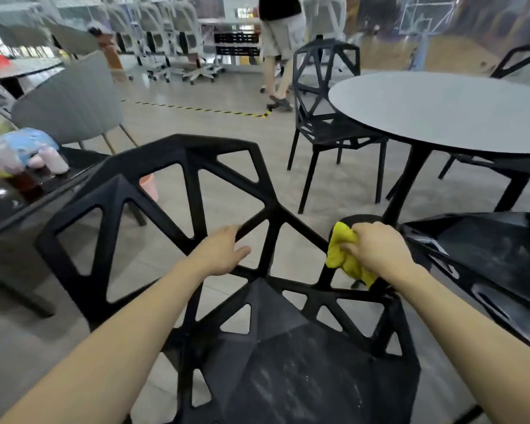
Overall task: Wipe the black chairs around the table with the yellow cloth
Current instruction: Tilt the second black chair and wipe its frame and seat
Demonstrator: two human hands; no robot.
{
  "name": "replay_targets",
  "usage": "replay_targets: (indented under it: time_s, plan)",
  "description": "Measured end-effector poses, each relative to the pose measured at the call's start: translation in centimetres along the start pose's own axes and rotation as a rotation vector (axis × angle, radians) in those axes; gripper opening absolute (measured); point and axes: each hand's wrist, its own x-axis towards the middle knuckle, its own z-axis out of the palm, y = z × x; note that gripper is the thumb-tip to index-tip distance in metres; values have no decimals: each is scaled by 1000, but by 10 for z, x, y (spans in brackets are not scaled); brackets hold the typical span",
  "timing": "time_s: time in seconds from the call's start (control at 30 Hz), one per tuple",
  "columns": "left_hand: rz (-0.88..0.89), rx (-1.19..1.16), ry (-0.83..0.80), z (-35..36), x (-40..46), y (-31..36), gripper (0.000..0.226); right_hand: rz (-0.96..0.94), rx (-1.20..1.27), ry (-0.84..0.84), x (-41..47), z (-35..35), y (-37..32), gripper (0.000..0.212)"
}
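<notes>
At the near black chair (196,209), just this side of the round bench (459,117): right hand (377,249) grips the bunched yellow cloth (346,255) against the backrest's right edge strut. Left hand (224,252) steadies a middle strut, fingers wrapped round it. Seat shows pale dusty streaks, so I'd judge this chair only partly done. Neighbour chair (487,258) right of it is streaked too. Far chair (325,117) beyond the bench: can't tell. Most work left.
</notes>
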Motion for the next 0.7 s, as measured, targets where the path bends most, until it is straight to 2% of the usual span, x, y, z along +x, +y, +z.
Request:
replay_targets:
  time_s: [0.07,0.17,0.23,0.27,0.33,0.4,0.43,0.47,0.53,0.57,0.63,0.7]
  plan:
    - [141,153,202,-25,-30,-14,43,93,228,197,19,-24,-37,37]
    - [273,292,598,-75,-72,-43,25,245,775,190,60,-67,-112,58]
    - [215,351,823,-111,-94,-60,23,240,1041,260,77,-91,-171,58]
    - [108,344,876,-126,-102,-70,26,206,1082,353,80,-99,-202,50]
    - [-172,196,843,-146,-108,-89,33,74,971,549,72,-102,-264,39]
    - [-402,67,607,-152,-106,-99,41,-128,851,618,53,-82,-322,44]
    - [-434,-34,529,-154,-105,-101,43,-249,805,602,42,-63,-344,50]
    - [-425,-195,507,-156,-105,-101,45,-391,767,573,27,-45,-361,56]
    - [-425,-662,490,-161,-106,-104,55,-664,716,517,7,-25,-365,63]
    - [-407,-796,467,-161,-107,-110,56,-745,716,513,8,-30,-359,63]
    - [-331,-793,433,-159,-112,-118,47,-693,761,567,30,-53,-350,56]
    - [-235,-561,453,-156,-115,-123,31,-535,818,631,57,-83,-354,51]
